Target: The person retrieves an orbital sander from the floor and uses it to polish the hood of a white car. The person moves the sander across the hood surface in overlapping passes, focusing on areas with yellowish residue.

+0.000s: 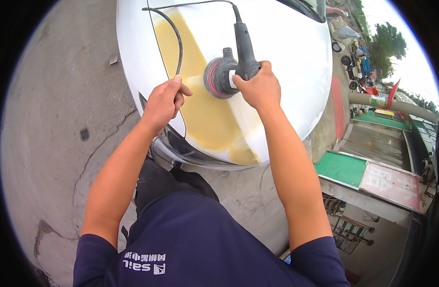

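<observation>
My right hand (262,88) is wrapped round the head end of a dark electric orbital sander (225,75) with a reddish round pad. Its handle points away from me, and the pad rests on or just over a white car's hood (291,62). Pinched in the fingers of my left hand (163,104) is the sander's black power cord (180,43), which loops up and back to the handle's far end. Under and around the tool runs a broad tan-yellow patch (210,125), like filler or primer, with pale sanded areas. The pad's underside is hidden.
A dark headlight (181,146) and the bumper curve just in front of my body. Cracked concrete (52,119) lies to the left, with a small flat scrap (114,59). Green and pale signboards (341,168) and parked scooters (351,69) are off to the right.
</observation>
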{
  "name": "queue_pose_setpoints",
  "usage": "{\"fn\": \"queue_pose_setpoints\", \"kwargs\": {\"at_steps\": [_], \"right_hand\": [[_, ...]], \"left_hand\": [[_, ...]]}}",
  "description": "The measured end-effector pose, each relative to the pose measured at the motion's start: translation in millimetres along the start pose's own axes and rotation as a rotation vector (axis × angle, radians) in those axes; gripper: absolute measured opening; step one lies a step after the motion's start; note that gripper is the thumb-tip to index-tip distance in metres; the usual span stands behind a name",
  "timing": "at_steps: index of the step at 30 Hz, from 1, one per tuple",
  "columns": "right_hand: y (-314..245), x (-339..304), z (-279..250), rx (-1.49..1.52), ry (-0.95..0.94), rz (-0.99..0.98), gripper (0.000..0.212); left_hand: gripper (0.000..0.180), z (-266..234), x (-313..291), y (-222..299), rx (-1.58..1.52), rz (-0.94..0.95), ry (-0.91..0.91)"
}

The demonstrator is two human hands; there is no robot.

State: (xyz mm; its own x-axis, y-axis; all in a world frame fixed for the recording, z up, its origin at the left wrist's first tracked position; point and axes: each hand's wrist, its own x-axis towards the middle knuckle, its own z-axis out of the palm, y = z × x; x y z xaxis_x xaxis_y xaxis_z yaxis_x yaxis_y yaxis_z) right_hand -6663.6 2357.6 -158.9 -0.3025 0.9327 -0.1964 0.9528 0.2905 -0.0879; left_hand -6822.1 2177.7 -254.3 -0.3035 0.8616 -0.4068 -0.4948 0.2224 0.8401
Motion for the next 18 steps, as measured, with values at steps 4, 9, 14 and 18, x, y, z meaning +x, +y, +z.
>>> {"fn": "queue_pose_setpoints", "kwargs": {"at_steps": [4, 9, 14, 18], "right_hand": [[21, -19, 5, 0.002, -0.009, 0.027, 0.08], [66, -55, 21, 0.027, 0.022, 0.082, 0.079], [112, -84, 43, 0.094, 0.02, 0.163, 0.081], [149, -105, 55, 0.103, 0.022, 0.219, 0.084]], "left_hand": [[0.052, 2, -1, -3, 0.003, -0.023, -0.019], [0.053, 13, -2, -9, 0.006, -0.025, -0.057], [0.053, 25, -7, -14, 0.009, -0.04, -0.097], [0.053, 27, -11, -17, 0.05, -0.051, -0.111]]}}
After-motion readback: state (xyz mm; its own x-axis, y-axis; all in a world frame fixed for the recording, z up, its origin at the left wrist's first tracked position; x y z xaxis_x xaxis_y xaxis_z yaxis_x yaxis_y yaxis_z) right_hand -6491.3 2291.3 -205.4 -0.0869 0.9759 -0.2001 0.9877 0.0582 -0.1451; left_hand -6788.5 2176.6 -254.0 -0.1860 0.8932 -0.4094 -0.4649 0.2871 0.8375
